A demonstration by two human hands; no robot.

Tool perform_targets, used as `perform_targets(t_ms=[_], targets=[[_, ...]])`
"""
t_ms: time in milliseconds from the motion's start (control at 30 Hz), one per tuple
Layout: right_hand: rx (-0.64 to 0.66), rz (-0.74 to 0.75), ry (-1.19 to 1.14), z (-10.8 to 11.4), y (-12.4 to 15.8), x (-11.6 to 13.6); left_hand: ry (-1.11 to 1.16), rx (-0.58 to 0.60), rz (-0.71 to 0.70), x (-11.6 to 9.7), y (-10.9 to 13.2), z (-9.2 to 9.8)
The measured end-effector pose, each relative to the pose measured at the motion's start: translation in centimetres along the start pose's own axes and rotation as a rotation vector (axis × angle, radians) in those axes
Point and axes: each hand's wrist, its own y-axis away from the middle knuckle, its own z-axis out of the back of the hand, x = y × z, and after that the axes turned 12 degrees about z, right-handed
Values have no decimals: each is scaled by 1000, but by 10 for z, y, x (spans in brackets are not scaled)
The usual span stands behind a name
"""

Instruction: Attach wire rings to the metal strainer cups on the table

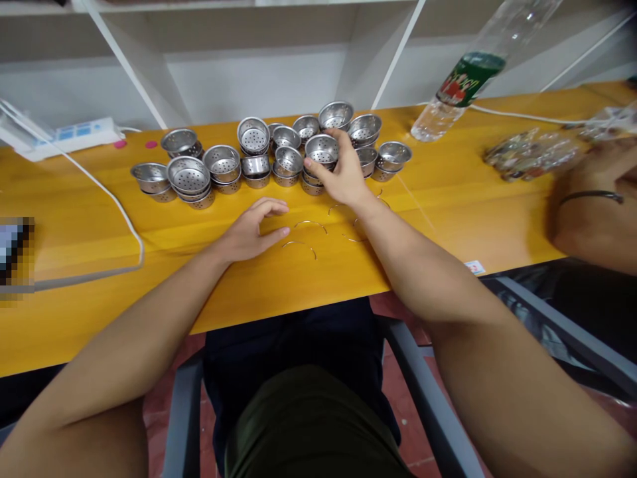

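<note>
Small perforated metal cups (221,162), several of them stacked, stand in a cluster along the back of the yellow table. My right hand (347,171) has its thumb and fingers around the rim of one perforated metal cup (321,153), which sits on top of a stack. My left hand (251,229) hovers low over or rests on the table in front of the cups, fingers apart, holding nothing. Close to its fingertips lie thin curved metal wires (311,224). More wires lie under my right forearm, partly hidden.
A tall plastic bottle (468,79) with a green label stands behind right. Clear bags of small parts (532,154) lie near another person's arm (592,199) at the right. At left are a white power strip (74,136), a white cable (112,192) and a blurred device (12,245).
</note>
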Motion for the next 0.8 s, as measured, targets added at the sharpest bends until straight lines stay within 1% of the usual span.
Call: perform_targets(t_ms=[133,200,267,333,400,500,633,800], targets=[[-12,-7,-27,12,-4,13,33,4,26,4,1,-2],[14,9,-67,18,-5,27,73,-3,52,8,1,-4],[57,32,-132,21,-4,47,118,-28,71,11,-1,-7],[117,24,-197,17,-2,70,160,-60,69,14,-3,-10],[178,-1,-248,8,2,92,181,-77,49,15,-5,-12],[210,6,-304,-5,6,114,175,-83,36,14,-7,-13],[210,44,-334,-9,6,123,174,-80,48,11,-8,-12],[204,15,-285,-6,3,119,153,-78,29,7,-8,-11]])
